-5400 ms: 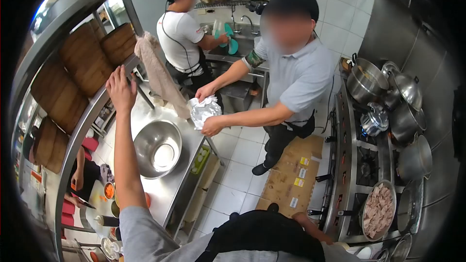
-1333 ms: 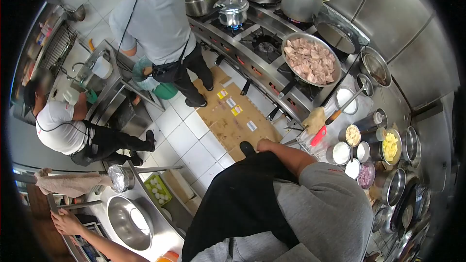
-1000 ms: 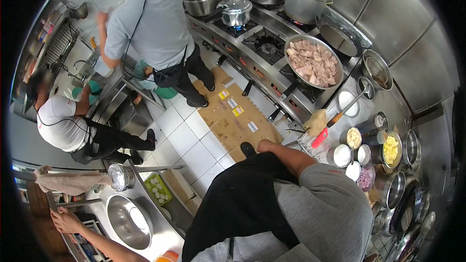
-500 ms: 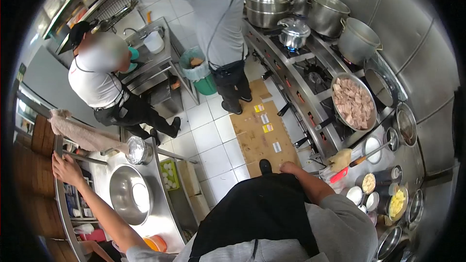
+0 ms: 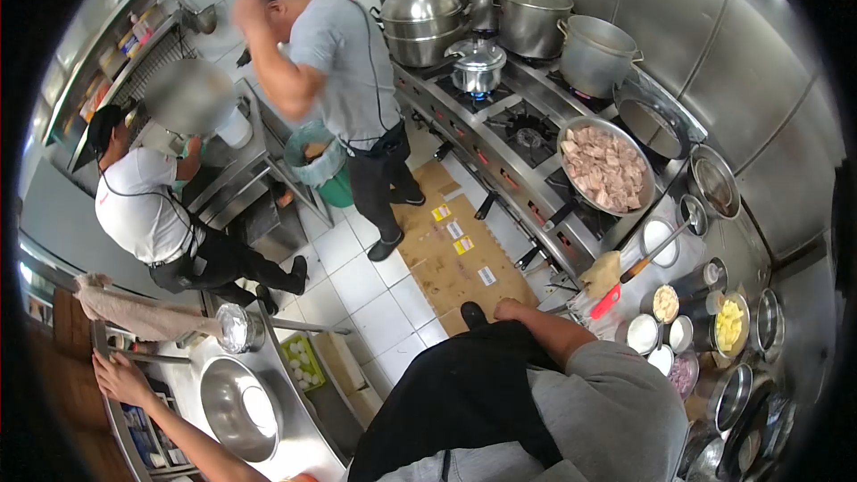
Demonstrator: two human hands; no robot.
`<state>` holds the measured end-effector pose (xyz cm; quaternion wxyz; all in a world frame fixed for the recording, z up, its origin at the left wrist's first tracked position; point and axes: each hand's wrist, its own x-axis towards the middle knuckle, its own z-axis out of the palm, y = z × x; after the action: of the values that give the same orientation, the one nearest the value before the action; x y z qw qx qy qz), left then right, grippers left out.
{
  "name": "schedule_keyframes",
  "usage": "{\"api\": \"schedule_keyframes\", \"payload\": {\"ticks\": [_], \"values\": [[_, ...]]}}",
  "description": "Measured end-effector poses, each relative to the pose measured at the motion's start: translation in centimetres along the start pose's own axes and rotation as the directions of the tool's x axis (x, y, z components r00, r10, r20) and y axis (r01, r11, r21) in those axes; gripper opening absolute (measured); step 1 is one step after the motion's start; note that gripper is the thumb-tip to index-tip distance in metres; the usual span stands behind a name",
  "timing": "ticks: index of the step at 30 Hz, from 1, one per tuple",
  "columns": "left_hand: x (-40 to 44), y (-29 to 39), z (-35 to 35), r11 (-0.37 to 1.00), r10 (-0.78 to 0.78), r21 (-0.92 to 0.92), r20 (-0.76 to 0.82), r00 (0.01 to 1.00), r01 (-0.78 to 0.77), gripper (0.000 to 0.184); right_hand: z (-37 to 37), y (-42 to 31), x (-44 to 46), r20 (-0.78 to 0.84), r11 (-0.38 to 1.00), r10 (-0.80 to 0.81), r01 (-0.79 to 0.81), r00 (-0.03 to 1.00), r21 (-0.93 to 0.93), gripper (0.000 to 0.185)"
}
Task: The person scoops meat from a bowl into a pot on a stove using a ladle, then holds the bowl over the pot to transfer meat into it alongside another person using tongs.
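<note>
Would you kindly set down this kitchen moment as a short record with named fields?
Left hand: open, fingers against the metal rail
Right hand: low beside the black apron; grip unclear
Steel counter: metal bowl, foil-covered container
Stove: lidded pot over a blue flame; pan of meat pieces
Co-workers: person in white shirt at the sink; person in grey shirt near the green bin, arm raised

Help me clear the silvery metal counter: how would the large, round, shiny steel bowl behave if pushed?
The bowl would probably slide, shiny metal on the smooth counter. It looks empty, so likely light for its size. Its even, round rim suggests stiffness.
</note>
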<state>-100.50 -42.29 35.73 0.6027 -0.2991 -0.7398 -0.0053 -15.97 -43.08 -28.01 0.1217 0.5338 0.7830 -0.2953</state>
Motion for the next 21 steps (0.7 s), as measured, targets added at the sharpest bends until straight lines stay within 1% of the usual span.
{"api": "schedule_keyframes", "payload": {"ticks": [2, 5, 8, 9, 10, 11, 12, 13, 14, 15, 16, 17, 18, 19, 20, 21], "values": [[0.0, 0.3, -0.4, 1.0, -0.011, 0.011, 0.018, 1.0, 0.011, 0.047, -2.1, -1.3, -1.9, 0.006, 1.0, 0.006, -0.006, 1.0, 0.017, 0.031], [0.2, 0.6, -1.8, 1.0, -0.008, -0.018, -0.001, 1.0, 0.008, 0.046, -2.8, -1.9, -2.5, -0.002, 0.999, 0.036, -0.036, 0.999, 0.008, 0.031], [-0.1, 0.0, -0.9, 1.0, 0.004, 0.009, 0.01, 1.0, -0.004, 0.046, -7.1, -3.8, -5.2, -0.04, 1.0, 0.013, -0.014, 0.999, -0.023, 0.031], [0.2, 0.2, -0.8, 1.0, 0.01, 0.023, 0.014, 1.0, -0.01, 0.045, -7.9, -4.0, -5.5, -0.147, 0.999, 0.046, -0.049, 0.988, -0.015, 0.028], [0.4, 0.6, -2.9, 0.997, 0.021, 0.069, 0.031, 0.999, -0.023, 0.044, -8.4, -3.8, -5.5, -0.253, 0.996, 0.082, -0.086, 0.964, -0.004, 0.025], [0.7, 0.6, -2.5, 0.996, 0.046, 0.072, -0.01, 0.999, -0.045, 0.044, -9.7, -3.6, -6.3, -0.409, 0.946, 0.191, -0.055, 0.892, 0.32, 0.024], [0.5, 0.0, -1.8, 0.995, 0.071, 0.072, -0.051, 0.996, -0.067, 0.044, -11.9, -3.4, -7.9, -0.509, 0.8, 0.345, 0.036, 0.788, 0.599, 0.027], [0.4, -0.6, -0.9, 0.993, 0.097, 0.07, -0.093, 0.991, -0.091, 0.045, -15.3, -3.3, -10.5, -0.508, 0.755, 0.39, 0.049, 0.768, 0.654, 0.026], [0.6, -1.1, 0.0, 0.996, 0.087, 0.02, -0.101, 0.991, -0.086, 0.045, -18.6, -3.0, -13.1, -0.502, 0.706, 0.435, 0.063, 0.747, 0.706, 0.026], [1.3, -1.1, 0.5, 0.996, 0.077, -0.032, -0.106, 0.991, -0.08, 0.045, -20.1, -1.1, -15.1, -0.562, 0.636, 0.446, 0.195, 0.697, 0.747, 0.027], [1.7, -0.2, -0.8, 0.971, -0.022, -0.24, -0.117, 0.993, -0.007, 0.043, -21.2, 0.4, -17.2, -0.616, 0.562, 0.462, 0.327, 0.638, 0.76, 0.028], [1.4, 1.3, -2.8, 0.913, -0.092, -0.407, -0.147, 0.985, 0.025, 0.041, -23.5, -0.3, -20.0, -0.594, 0.385, 0.596, 0.457, 0.54, 0.802, 0.024], [0.9, 3.1, -5.7, 0.828, -0.17, -0.559, -0.158, 0.973, 0.054, 0.039, -25.9, -0.6, -23.0, -0.514, 0.329, 0.712, 0.419, 0.478, 0.846, 0.027], [0.1, 5.1, -9.4, 0.719, -0.25, -0.691, -0.151, 0.956, 0.079, 0.038, -25.9, 1.8, -24.5, -0.502, 0.365, 0.755, 0.366, 0.421, 0.856, 0.027], [-1.0, 9.0, -15.2, 0.292, -0.312, -0.953, -0.012, 0.95, 0.084, 0.033, -25.8, 3.2, -26.7, -0.572, 0.387, 0.734, 0.465, 0.367, 0.796, 0.029], [-2.3, 11.6, -19.6, 0.174, -0.242, -0.946, 0.227, 0.943, 0.272, 0.03, -26.0, 4.4, -28.6, -0.553, 0.395, 0.765, 0.438, 0.329, 0.808, 0.03]]}}
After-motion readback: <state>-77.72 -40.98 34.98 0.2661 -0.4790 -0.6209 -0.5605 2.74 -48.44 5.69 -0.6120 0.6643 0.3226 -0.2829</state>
